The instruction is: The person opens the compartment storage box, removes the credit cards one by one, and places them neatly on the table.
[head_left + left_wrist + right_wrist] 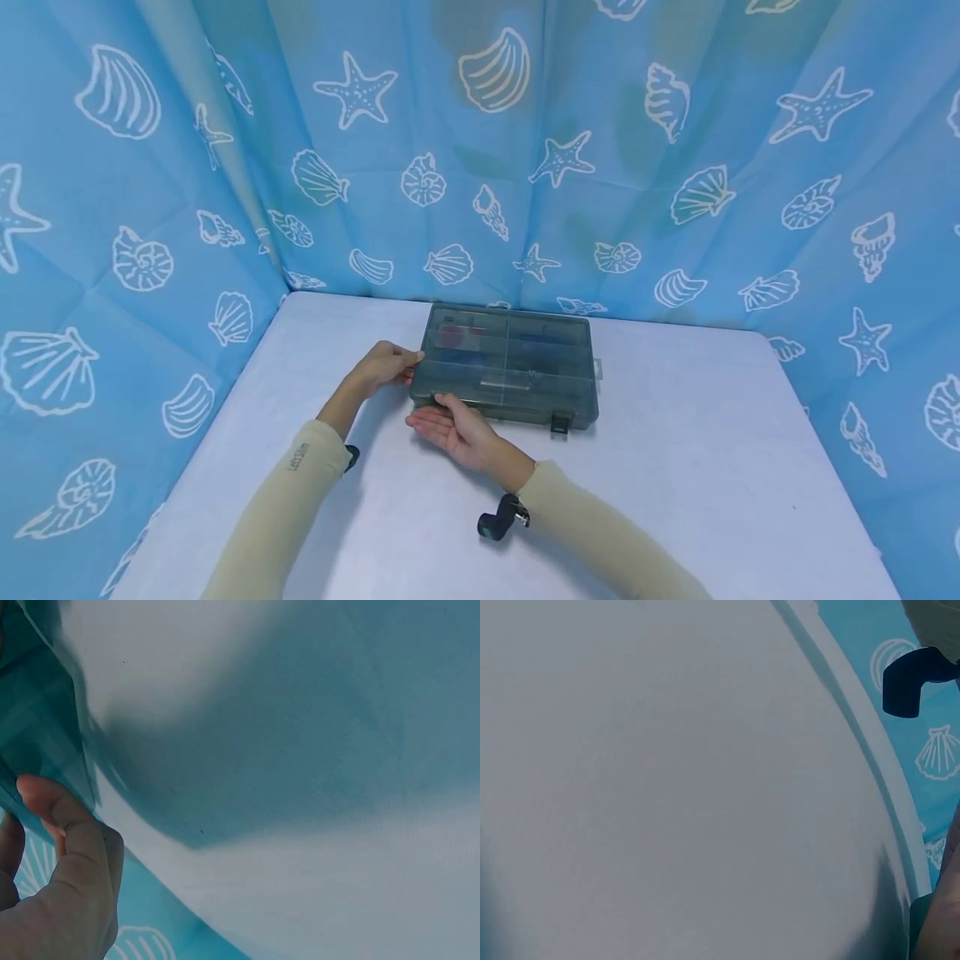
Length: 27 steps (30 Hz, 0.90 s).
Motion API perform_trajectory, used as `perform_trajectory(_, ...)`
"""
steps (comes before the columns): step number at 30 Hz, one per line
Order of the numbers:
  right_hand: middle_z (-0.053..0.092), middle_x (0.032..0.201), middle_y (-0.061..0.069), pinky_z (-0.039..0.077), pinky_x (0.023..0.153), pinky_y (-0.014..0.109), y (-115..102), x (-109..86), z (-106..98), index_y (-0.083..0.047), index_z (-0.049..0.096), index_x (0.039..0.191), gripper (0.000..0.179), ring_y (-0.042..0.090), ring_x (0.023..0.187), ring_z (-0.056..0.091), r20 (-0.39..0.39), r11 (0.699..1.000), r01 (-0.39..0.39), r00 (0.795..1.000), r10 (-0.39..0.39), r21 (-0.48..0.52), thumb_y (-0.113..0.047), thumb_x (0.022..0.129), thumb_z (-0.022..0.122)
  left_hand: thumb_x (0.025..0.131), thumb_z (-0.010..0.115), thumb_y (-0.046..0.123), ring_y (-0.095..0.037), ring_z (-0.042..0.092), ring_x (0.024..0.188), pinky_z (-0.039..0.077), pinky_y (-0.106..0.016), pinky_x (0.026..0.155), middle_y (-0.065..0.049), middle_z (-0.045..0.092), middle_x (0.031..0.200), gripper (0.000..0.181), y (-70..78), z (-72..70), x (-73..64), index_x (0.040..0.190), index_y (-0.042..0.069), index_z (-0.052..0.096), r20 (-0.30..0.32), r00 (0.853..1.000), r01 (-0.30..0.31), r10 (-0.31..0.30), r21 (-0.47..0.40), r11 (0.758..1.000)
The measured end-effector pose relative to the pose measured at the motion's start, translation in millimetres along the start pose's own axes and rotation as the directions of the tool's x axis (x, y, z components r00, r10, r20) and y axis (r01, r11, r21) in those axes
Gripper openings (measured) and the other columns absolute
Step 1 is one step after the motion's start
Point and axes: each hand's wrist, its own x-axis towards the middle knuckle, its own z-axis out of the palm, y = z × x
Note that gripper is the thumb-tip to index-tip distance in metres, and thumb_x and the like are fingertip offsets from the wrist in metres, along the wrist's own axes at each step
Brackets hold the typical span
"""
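Observation:
A dark translucent plastic compartment box [551, 354] with a lid lies flat at the back middle of the table. At its left edge my left hand [386, 364] grips the side, thumb near the top rim. The left wrist view shows that thumb and the fingers of the left hand [71, 877] at the edge of the box [45, 720]. My right hand [461, 433] is palm up at the front left corner, thumb touching the front edge, fingers fairly straight. A black front latch [559, 427] hangs down at the right. In the right wrist view, only part of the right hand [941, 922] shows.
Through the lid show dividers and a red round item [452, 336], blurred. A clear tab [597, 368] sticks out on the box's right side. White cloth covers the table [697, 467]. Blue shell-print curtains [420, 108] stand behind and at both sides.

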Motion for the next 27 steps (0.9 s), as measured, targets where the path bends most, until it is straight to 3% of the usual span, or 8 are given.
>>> perform_trajectory(7,0.058,0.125,0.029,0.05,0.093,0.038,6,-4.8,-6,0.015,0.046,0.13,0.037,0.032,0.108,0.065,-0.059,0.999,-0.022,0.998,0.02,-0.03,-0.009,0.103,0.037,0.098,0.062,0.027,-0.02,0.06,0.084,0.055,-0.028,0.072,-0.015,0.061,0.103,0.042,3.0,2.1,-1.8,0.122,-0.007,0.06,0.008,1.0,-0.008,0.008,0.001,1.0)
perform_trajectory(11,0.057,0.123,0.033,0.048,0.096,0.04,2,-16.9,-10,0.018,0.044,0.131,0.046,0.037,0.114,0.06,-0.033,0.994,-0.084,0.996,0.082,-0.069,-0.02,0.104,0.043,0.098,0.061,0.028,-0.021,0.06,0.085,0.055,-0.028,0.072,-0.014,0.061,0.104,0.043,2.9,2.2,-1.6,0.123,-0.007,0.059,-0.004,1.0,-0.015,0.015,0.009,1.0)
perform_trajectory(14,0.06,0.119,0.03,0.048,0.096,0.041,-8,-34.7,-17,0.019,0.046,0.129,0.052,0.036,0.112,0.061,-0.004,0.978,-0.123,0.992,0.124,-0.168,-0.027,0.104,0.045,0.098,0.061,0.028,-0.021,0.061,0.087,0.055,-0.029,0.074,-0.015,0.061,0.106,0.044,2.9,3.9,-1.6,0.124,-0.007,0.058,-0.019,1.0,-0.006,0.007,0.012,1.0)
perform_trajectory(17,0.065,0.111,0.026,0.051,0.09,0.042,-29,-56.4,-28,0.019,0.047,0.129,0.05,0.032,0.102,0.067,0.041,0.943,-0.085,0.994,0.103,-0.321,-0.025,0.104,0.046,0.098,0.06,0.029,-0.022,0.061,0.089,0.055,-0.03,0.076,-0.015,0.061,0.107,0.043,3.9,5.8,-3.9,0.125,-0.006,0.058,-0.038,0.999,0.011,-0.01,0.024,1.0)
perform_trajectory(22,0.066,0.104,0.021,0.054,0.084,0.04,-90,-92.2,-55,0.017,0.048,0.126,0.045,0.027,0.093,0.07,0.067,0.814,0.08,0.996,-0.05,-0.575,-0.022,0.103,0.048,0.098,0.06,0.029,-0.023,0.063,0.091,0.055,-0.032,0.077,-0.016,0.062,0.109,0.042,3.8,5.5,-6.7,0.124,-0.005,0.059,-0.052,0.999,0.001,0.001,0.053,0.999)
perform_trajectory(24,0.065,0.104,0.022,0.055,0.084,0.039,-114,-105.1,-70,0.015,0.05,0.125,0.043,0.028,0.093,0.069,0.028,0.734,0.128,0.989,-0.147,-0.667,-0.022,0.104,0.047,0.098,0.061,0.028,-0.022,0.063,0.09,0.056,-0.033,0.077,-0.015,0.063,0.109,0.041,2.9,5.3,-6.4,0.122,-0.004,0.06,-0.059,0.998,-0.009,0.012,0.057,0.998)
perform_trajectory(27,0.064,0.106,0.022,0.056,0.082,0.037,-143,-121.1,-93,0.011,0.054,0.123,0.04,0.03,0.095,0.067,-0.071,0.569,0.123,0.949,-0.307,-0.813,-0.023,0.104,0.046,0.097,0.062,0.028,-0.022,0.064,0.089,0.056,-0.033,0.076,-0.015,0.063,0.109,0.039,1.6,4.9,-6.3,0.12,-0.003,0.061,-0.068,0.997,-0.034,0.039,0.065,0.997)
